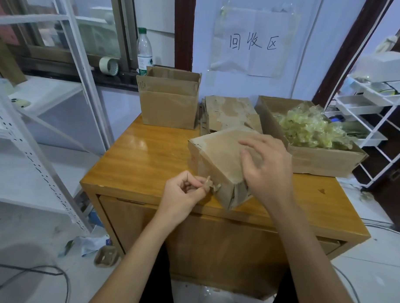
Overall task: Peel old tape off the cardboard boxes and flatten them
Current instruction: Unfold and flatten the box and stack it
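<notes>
I am in the peeling step: my left hand (pixel 184 189) pinches a crumpled tape strip (pixel 210 185) at the closed brown cardboard box (pixel 219 161) corner; just beside, my right hand (pixel 266 167) rests spread on it. Next, pull away steadily.

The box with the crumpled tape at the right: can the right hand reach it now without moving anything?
Probably yes. The right hand rests on the closed box, and the open tape-filled box stands just beyond it on the table, with nothing between them.

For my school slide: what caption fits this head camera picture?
Left hand pinches old tape off a cardboard box steadied by the right hand.
</notes>
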`<action>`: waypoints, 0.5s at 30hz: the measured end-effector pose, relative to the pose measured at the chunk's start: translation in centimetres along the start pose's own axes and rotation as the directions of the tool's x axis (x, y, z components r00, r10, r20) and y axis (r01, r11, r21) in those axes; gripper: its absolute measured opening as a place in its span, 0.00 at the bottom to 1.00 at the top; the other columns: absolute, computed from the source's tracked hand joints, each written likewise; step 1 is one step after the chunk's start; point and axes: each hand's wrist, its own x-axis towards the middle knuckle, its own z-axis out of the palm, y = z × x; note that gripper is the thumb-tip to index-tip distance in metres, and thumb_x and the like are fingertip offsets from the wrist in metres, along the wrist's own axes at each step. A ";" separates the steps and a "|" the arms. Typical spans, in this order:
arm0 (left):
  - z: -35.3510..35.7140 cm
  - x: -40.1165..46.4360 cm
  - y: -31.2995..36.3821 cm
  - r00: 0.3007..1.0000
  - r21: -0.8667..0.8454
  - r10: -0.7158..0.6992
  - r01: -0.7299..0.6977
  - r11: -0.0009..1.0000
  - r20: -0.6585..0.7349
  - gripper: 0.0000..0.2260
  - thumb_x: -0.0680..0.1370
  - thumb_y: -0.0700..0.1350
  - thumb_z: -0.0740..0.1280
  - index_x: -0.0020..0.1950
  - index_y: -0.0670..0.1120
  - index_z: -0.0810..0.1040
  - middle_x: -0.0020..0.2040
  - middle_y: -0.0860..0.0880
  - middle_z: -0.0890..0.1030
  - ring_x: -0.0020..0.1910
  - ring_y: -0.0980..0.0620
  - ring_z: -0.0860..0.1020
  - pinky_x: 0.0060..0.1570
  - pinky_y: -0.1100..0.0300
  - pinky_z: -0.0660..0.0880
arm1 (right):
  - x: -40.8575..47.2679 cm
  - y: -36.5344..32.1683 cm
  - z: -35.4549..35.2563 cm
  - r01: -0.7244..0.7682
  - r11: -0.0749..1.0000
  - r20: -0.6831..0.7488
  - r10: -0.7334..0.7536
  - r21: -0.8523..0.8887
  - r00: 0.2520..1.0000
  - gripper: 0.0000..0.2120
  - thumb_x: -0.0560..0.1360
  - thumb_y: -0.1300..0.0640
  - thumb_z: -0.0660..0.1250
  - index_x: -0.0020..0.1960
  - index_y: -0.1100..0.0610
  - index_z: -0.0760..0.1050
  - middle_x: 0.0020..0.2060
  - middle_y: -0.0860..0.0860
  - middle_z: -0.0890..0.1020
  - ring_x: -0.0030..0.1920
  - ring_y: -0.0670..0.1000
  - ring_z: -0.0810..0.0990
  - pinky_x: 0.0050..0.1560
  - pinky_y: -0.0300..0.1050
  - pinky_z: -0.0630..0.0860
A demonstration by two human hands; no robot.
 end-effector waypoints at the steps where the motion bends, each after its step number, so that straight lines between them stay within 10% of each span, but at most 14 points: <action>1: 0.2 -0.1 -0.1 1.000 0.003 0.016 -0.016 1.000 -0.007 0.08 0.74 0.30 0.76 0.41 0.34 0.77 0.48 0.45 0.88 0.50 0.51 0.86 0.50 0.57 0.82 | 0.6 0.5 0.4 -0.032 0.999 0.124 0.029 0.020 0.992 0.11 0.81 0.58 0.69 0.62 0.53 0.83 0.64 0.48 0.81 0.66 0.44 0.73 0.72 0.50 0.71; 6: 1.0 -0.1 -0.2 1.000 0.039 0.011 -0.010 0.999 -0.024 0.13 0.68 0.34 0.82 0.42 0.42 0.79 0.40 0.51 0.85 0.40 0.56 0.83 0.42 0.64 0.78 | 1.0 1.2 1.7 0.015 0.972 0.528 0.115 -0.236 0.841 0.25 0.86 0.41 0.47 0.79 0.43 0.67 0.81 0.44 0.63 0.83 0.51 0.55 0.81 0.54 0.45; 10: 1.5 0.3 -0.1 0.999 -0.007 -0.018 0.018 1.000 -0.029 0.21 0.66 0.37 0.84 0.54 0.46 0.78 0.38 0.50 0.83 0.39 0.54 0.81 0.42 0.62 0.78 | 1.6 1.2 1.4 0.046 0.958 0.605 0.141 -0.282 0.784 0.24 0.88 0.43 0.45 0.82 0.41 0.59 0.83 0.42 0.57 0.84 0.50 0.49 0.81 0.52 0.43; 15: 1.7 0.6 -0.2 1.000 0.096 0.010 -0.009 0.995 -0.016 0.11 0.67 0.42 0.83 0.43 0.44 0.83 0.33 0.56 0.78 0.34 0.56 0.73 0.38 0.62 0.74 | 1.6 1.4 1.5 0.035 0.960 0.618 0.151 -0.278 0.772 0.24 0.88 0.43 0.44 0.82 0.40 0.58 0.83 0.41 0.56 0.84 0.49 0.48 0.80 0.52 0.42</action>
